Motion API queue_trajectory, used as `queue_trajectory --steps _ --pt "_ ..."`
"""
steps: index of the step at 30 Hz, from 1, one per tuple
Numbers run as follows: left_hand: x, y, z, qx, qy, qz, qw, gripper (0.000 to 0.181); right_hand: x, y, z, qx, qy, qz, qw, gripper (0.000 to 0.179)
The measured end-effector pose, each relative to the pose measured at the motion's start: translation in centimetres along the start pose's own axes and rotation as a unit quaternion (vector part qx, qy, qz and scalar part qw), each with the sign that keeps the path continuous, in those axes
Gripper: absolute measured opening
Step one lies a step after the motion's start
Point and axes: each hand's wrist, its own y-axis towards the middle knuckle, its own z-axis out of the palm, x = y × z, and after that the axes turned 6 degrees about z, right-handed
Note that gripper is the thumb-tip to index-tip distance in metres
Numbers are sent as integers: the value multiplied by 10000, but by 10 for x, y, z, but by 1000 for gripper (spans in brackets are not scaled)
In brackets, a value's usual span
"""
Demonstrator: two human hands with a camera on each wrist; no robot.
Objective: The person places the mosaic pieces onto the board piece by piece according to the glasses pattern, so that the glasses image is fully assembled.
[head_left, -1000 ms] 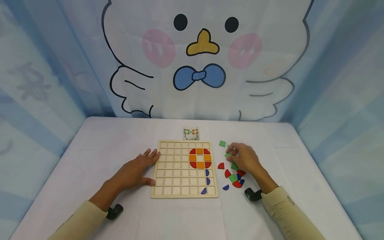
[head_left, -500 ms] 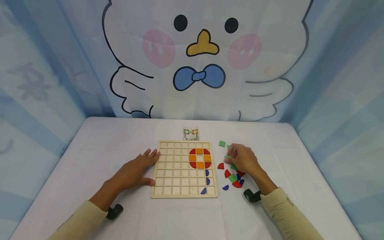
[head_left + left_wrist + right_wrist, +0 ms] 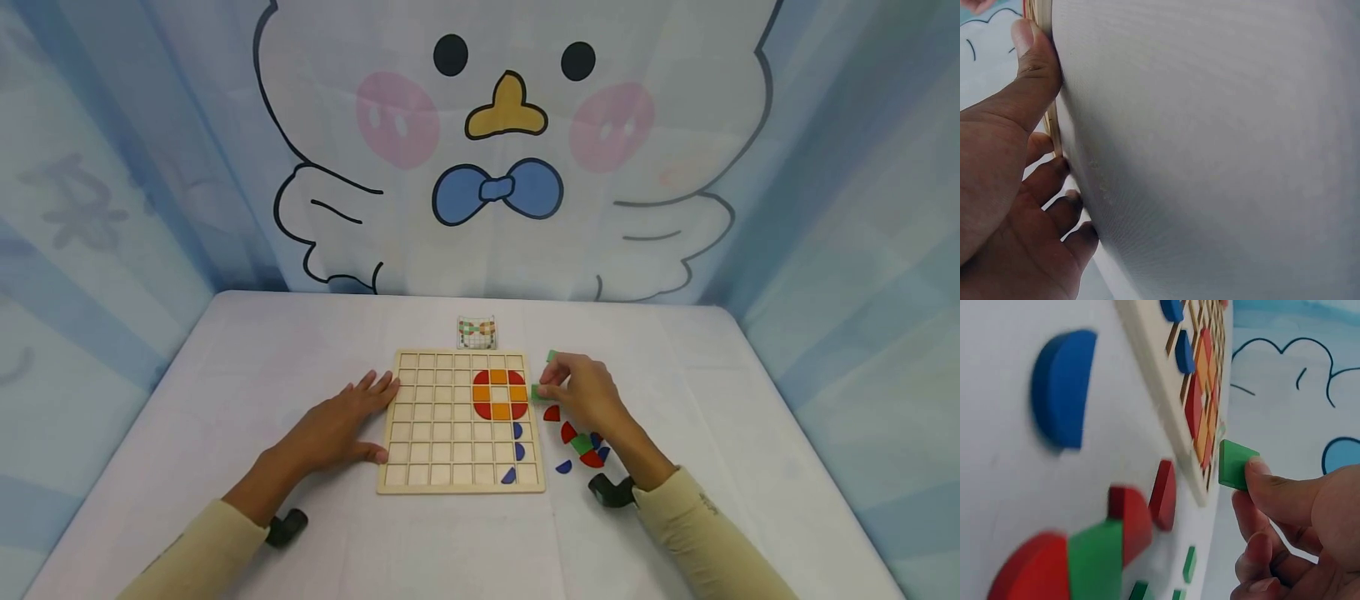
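My right hand pinches a green square tile between thumb and fingertips, just off the right edge of the wooden grid board. In the right wrist view the tile is held above the table. My left hand lies with fingers spread, its fingertips and thumb touching the board's left edge. Red quarter-round pieces and orange squares form a ring in the board's upper right cells. Below the ring, blue half-round pieces sit in the right-hand cells.
A small printed pattern card lies behind the board. Right of the board, loose red pieces, green tiles and blue half-rounds are scattered on the white table. My right hand hides some table there. A cartoon curtain hangs behind.
My right hand has taken a green tile from the loose pieces and moved left with it to the board's right edge. My left hand has stayed on the board's left edge.
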Motion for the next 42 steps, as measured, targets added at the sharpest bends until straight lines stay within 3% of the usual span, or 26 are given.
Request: queue_trajectory --steps 14,24,37,42 --pt "3 2 3 -25 4 65 10000 110 44 5 33 205 104 -768 9968 15" --pt "3 1 2 -41 -53 67 10000 109 68 14 55 270 -216 -1199 9922 16" --pt "3 0 1 -44 -52 48 10000 109 78 19 65 267 -913 -1184 9884 14" --pt "3 0 1 -42 -89 40 9999 109 78 19 66 316 -953 -1203 9876 13"
